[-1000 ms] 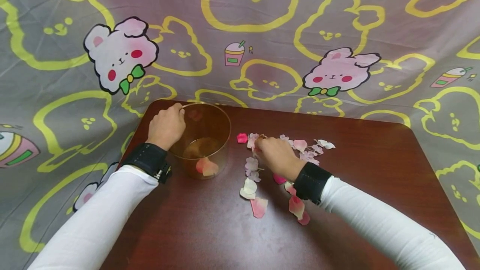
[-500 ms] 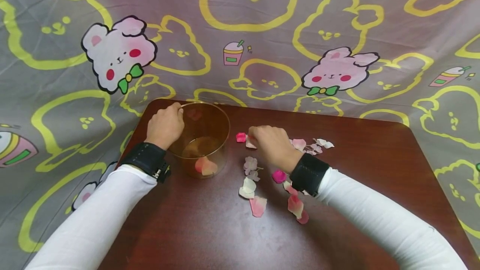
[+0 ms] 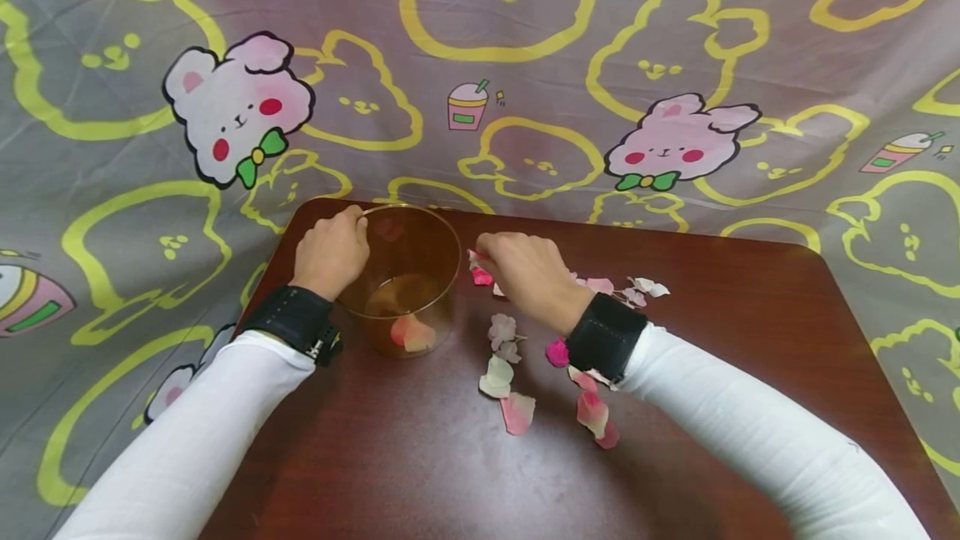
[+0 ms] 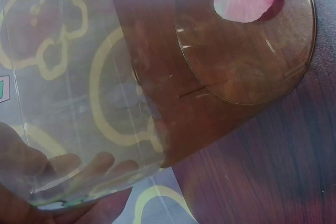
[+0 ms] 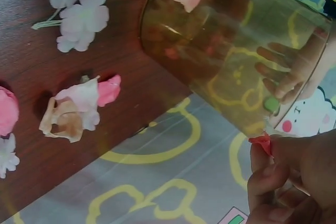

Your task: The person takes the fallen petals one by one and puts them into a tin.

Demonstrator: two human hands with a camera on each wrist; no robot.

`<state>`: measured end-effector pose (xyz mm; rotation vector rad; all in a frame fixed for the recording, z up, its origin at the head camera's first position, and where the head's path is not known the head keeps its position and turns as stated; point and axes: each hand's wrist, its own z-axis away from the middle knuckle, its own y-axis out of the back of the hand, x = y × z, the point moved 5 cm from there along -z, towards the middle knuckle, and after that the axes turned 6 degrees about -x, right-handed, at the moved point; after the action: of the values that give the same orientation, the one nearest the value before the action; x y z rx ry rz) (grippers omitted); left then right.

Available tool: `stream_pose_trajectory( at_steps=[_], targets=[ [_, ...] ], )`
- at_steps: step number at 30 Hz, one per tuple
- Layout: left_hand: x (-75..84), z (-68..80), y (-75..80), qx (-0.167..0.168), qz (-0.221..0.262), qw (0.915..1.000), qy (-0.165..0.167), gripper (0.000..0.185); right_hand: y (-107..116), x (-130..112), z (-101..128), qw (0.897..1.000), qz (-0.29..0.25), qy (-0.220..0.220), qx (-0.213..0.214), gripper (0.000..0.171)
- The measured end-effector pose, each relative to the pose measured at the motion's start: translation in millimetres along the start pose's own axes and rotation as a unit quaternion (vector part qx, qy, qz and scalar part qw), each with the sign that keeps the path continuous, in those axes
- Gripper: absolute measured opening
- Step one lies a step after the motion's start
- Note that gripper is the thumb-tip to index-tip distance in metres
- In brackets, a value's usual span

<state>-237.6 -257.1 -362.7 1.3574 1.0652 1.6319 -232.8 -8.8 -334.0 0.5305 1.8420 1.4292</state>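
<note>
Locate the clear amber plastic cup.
In the head view the clear amber plastic cup stands at the dark wooden table's far left, left hand gripping its rim, scattered petals to its right.

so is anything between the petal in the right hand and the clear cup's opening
Nothing visible. The right hand pinches a pink petal beside the rim of the clear amber plastic cup, whose top is open; the left hand grips the far rim.

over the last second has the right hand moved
Yes. The right hand, pinching a red petal, has gone from the petal pile up and left toward the clear cup, which stayed put on the table under the left hand.
</note>
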Motion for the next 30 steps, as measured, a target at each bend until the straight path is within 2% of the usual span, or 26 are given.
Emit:
stream_pose_trajectory(
  at_steps=[8,15,30],
  targets=[
    [0.4,-0.1,-0.2,0.001,0.001,1.0000,-0.002,0.032,7.9,-9.3,-5.2,1.000,-0.007,0.011,0.010,0.015],
    [0.4,-1.7,0.0,0.002,-0.001,1.0000,-0.003,0.033,12.2,-19.1,-10.3,1.000,0.014,0.011,0.008,0.017],
    [0.0,-0.8,-0.5,0.002,0.004,1.0000,0.000,0.033,6.1,-41.7,-17.2,0.999,0.038,0.026,0.008,0.012]
  ],
)
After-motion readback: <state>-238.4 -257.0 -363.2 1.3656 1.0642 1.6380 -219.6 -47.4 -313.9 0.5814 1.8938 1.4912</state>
